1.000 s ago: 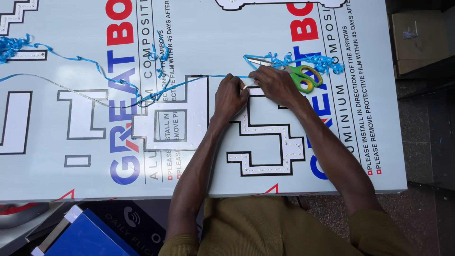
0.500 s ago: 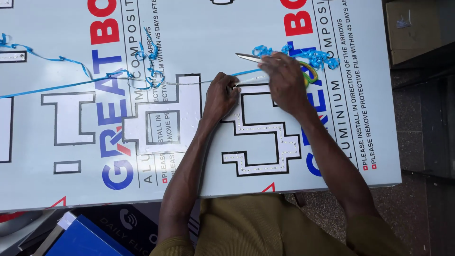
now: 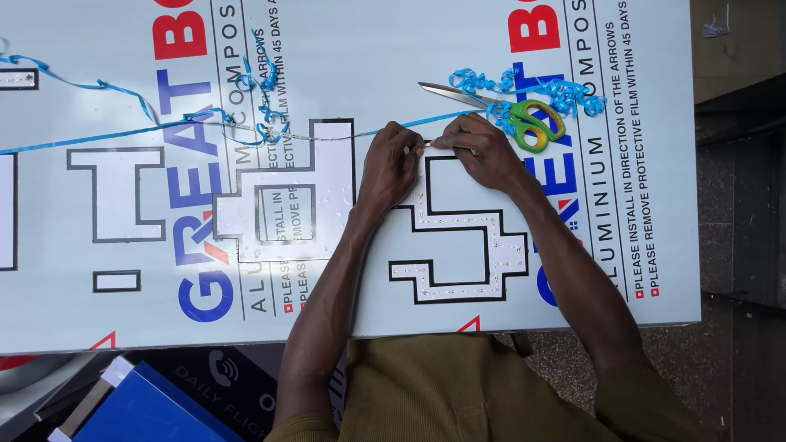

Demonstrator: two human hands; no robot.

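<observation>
Pinching blue ribbon (image 3: 409, 127) between left hand (image 3: 391, 168) and right hand (image 3: 483, 151).

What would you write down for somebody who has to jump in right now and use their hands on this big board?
Left hand and right hand pinch a thin strip at the top edge of the black-outlined cutout shape on the white panel.
Scissors lie beside the right hand, amid curly blue ribbon; more ribbon trails left.
Done: dotted strip appears to line much of the shape's outline.
Left: the top edge, apparently. The other cutout shapes look largely unlined.
</observation>
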